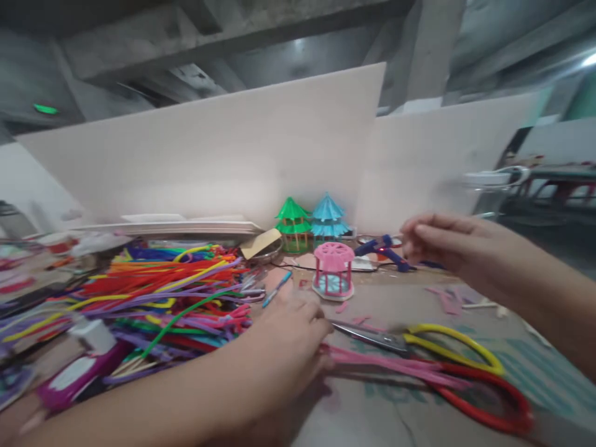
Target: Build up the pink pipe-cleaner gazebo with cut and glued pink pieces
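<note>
My left hand rests low on the table, its fingers closed on pink pipe cleaners that lie to its right. My right hand hovers at the right, fingers pinched beside a blue glue gun; whether it grips the gun is unclear. A small pink pavilion model stands between the two hands. Scissors with yellow and red handles lie in front of it, over the pink pipe cleaners.
A big heap of coloured pipe cleaners covers the left of the table. Green and blue pavilion models stand by a white board at the back. Pink scraps lie at the right.
</note>
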A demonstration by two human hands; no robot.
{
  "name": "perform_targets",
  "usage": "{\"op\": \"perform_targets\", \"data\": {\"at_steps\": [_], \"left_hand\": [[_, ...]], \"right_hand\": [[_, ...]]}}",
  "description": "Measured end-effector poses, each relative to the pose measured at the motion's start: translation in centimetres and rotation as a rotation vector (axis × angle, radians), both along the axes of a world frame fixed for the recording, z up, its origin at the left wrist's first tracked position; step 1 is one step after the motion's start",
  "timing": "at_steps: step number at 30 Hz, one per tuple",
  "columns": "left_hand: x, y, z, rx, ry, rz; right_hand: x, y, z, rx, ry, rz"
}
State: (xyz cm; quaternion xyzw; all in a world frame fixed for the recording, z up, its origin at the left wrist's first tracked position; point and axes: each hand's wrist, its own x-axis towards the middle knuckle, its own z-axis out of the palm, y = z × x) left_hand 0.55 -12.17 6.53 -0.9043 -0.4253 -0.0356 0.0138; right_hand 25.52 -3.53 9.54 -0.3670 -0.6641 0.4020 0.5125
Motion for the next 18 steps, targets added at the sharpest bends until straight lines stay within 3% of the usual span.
{"op": "perform_targets", "data": {"at_steps": [2,5,7,10,14,18], "left_hand": [[-1.6,0.0,2.1,0.055,-0.057,0.026],[-5.8,0.5,4.8,0.120,-0.031,0.308],[-9.3,1.2,5.8,0.178,0.004,0.551],[-13.8,1.8,6.3,0.154,0.095,0.750],[-16.4,1.2,6.1,-0.156,0.126,0.757],[-16.8,0.9,5.5,-0.135,0.174,0.663]], "right_hand": [[-1.8,-0.6,-1.6,0.050,-0.219,0.064],[-4.5,-2.8,-3.8,0.194,-0.536,0.167],[-6.0,-4.6,-5.0,0.306,-0.714,0.243],[-7.6,-6.4,-6.4,0.406,-0.926,0.304],[-8.5,-6.5,-8.1,0.401,-1.051,0.284],[-7.2,-5.5,-9.2,0.399,-1.060,0.323]]}}
